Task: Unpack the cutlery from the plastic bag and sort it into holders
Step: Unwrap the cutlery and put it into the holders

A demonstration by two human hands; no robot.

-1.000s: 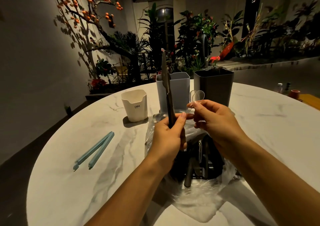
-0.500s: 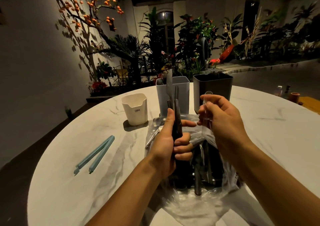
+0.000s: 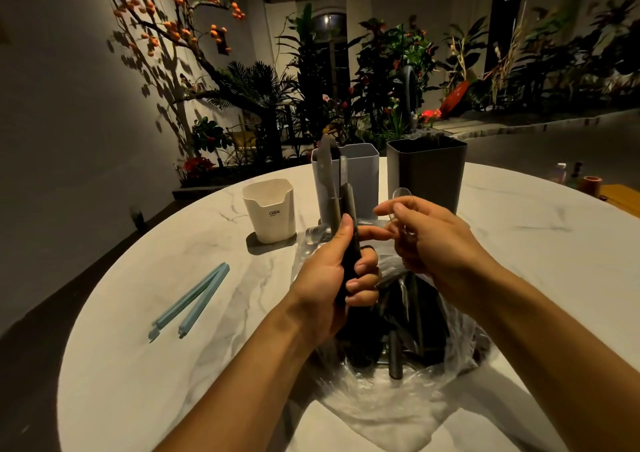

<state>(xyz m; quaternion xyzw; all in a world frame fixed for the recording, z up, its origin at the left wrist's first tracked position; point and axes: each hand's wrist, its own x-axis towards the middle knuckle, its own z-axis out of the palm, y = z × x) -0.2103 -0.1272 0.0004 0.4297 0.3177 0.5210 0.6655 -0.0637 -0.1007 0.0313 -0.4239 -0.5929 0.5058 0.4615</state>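
Blue clip (image 3: 194, 299) lies apart on bare surface (image 3: 138, 365), left. Left hand (image 3: 332, 278) fingers curled round dark knives (image 3: 341, 209), upright before grey holder (image 3: 360, 174). Right hand (image 3: 433, 240) pinches clear spoon (image 3: 401, 197), faint. Plastic bag (image 3: 398, 399) contents dim, partly hidden by hands.

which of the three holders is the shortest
The cream holder on the left, marked CRBW; the pale grey holder and dark grey holder stand taller.

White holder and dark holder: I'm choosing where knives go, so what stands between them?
The grey holder stands between the white holder and the dark holder, seen from the head camera.
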